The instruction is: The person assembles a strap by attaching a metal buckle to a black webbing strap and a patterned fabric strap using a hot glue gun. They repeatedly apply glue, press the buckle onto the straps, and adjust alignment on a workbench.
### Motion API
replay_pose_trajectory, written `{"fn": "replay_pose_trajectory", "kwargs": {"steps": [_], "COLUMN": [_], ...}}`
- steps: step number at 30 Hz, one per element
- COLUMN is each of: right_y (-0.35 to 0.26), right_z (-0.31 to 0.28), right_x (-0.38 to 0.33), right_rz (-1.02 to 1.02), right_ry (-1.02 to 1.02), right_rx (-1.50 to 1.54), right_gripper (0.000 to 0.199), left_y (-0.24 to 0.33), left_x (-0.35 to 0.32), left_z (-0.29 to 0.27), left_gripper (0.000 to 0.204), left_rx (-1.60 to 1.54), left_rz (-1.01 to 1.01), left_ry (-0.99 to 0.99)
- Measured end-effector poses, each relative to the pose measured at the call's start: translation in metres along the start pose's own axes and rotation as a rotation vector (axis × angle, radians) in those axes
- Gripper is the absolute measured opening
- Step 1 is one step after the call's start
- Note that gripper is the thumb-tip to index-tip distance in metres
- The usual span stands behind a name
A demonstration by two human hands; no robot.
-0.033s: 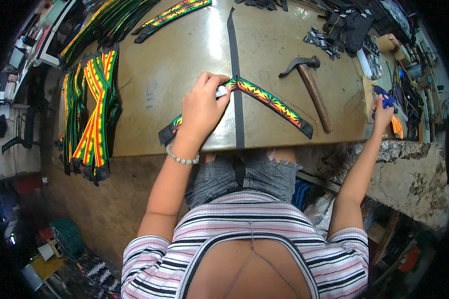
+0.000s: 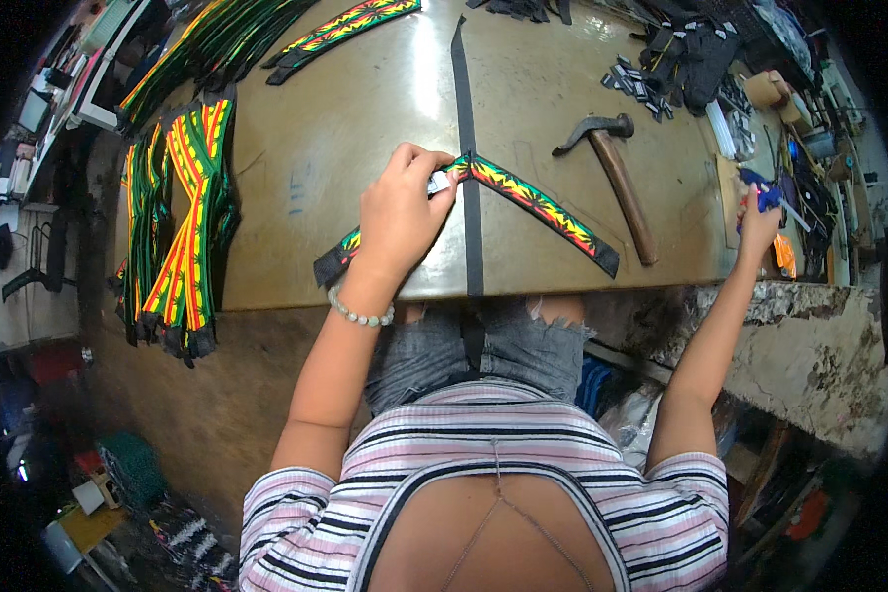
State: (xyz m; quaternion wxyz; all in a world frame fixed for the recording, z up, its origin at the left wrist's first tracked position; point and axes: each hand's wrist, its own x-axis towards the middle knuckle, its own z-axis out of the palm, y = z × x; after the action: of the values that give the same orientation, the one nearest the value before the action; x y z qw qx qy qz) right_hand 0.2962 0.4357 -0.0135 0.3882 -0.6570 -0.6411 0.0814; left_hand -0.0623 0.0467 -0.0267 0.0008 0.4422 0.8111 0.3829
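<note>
A patterned strap (image 2: 538, 202) in green, yellow, red and black lies bent across the table in front of me. My left hand (image 2: 402, 209) is closed on it near the bend, with a small white-and-dark piece (image 2: 438, 183) showing between thumb and fingers. Under the bend runs a long thin black band (image 2: 472, 242), reaching from the far side to the table's near edge. Out at the right edge, my right hand (image 2: 759, 219) is closed round what looks like a blue glue gun (image 2: 768, 195); a pale stick juts from it. Its far parts are too small to make out.
A hammer (image 2: 622, 183) with a wooden handle lies right of the strap. Stacks of patterned straps (image 2: 192, 217) hang over the left edge. At the far right are small dark clips (image 2: 637, 85) and black straps (image 2: 696, 59). An orange item (image 2: 784, 255) sits by my right hand.
The blue glue gun has turned slightly in my right hand, and its pale stick now shows pointing right. My left hand and the strap stay put.
</note>
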Motion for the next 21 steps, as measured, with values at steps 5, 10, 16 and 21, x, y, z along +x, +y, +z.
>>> {"fn": "replay_pose_trajectory", "kwargs": {"steps": [5, 10, 16, 21], "right_y": [-0.147, -0.217, -0.232, -0.228], "right_z": [-0.011, 0.013, 0.02, 0.017], "right_x": [-0.117, -0.19, -0.193, -0.199], "right_rz": [-0.375, -0.54, -0.686, -0.773], "right_ry": [-0.888, -1.042, -0.988, -0.898], "right_rx": [0.59, 0.4, 0.205, 0.239], "right_gripper": [0.047, 0.05, 0.054, 0.057], "left_y": [0.001, 0.001, 0.0, 0.0], "left_x": [0.0, 0.0, -0.002, -0.001], "left_z": [-0.001, -0.001, 0.0, 0.001], "left_gripper": [0.017, 0.017, 0.017, 0.016], "left_rx": [0.004, 0.005, -0.011, 0.0], "left_rz": [-0.077, -0.048, -0.05, -0.045], "left_ry": [-0.043, -0.026, -0.021, -0.012]}}
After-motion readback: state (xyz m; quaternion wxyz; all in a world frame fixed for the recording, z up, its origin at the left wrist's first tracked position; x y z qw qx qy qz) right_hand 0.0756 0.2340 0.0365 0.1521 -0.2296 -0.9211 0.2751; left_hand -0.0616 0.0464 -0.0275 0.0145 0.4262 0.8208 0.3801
